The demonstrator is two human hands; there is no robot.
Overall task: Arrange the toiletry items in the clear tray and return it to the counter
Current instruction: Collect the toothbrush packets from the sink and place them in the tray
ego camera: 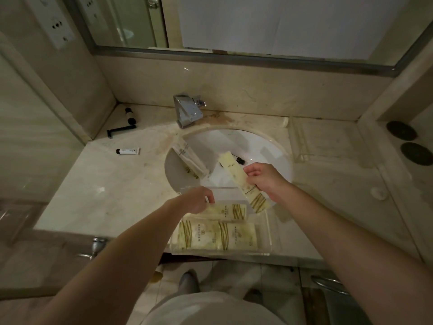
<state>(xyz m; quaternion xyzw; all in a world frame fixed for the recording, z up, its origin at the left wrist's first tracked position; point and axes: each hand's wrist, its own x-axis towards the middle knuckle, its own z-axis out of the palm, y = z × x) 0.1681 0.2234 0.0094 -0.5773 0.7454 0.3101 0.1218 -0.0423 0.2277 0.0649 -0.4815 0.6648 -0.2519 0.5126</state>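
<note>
Clear tray (269,233) sits at table's front edge, packets inside. Left hand (199,199) pinches one packet (226,211); right hand (262,178) grips a long packet (236,175) over the sink (276,156).

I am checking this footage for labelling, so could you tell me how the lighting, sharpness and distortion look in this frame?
Head view: dim, warm light; wide-angle bending curves the mirror frame and counter edges. Print on the packet pinched by the right hand is too soft to read. The clear tray shows mainly by faint edge glints. The left hand grips another packet.
</note>
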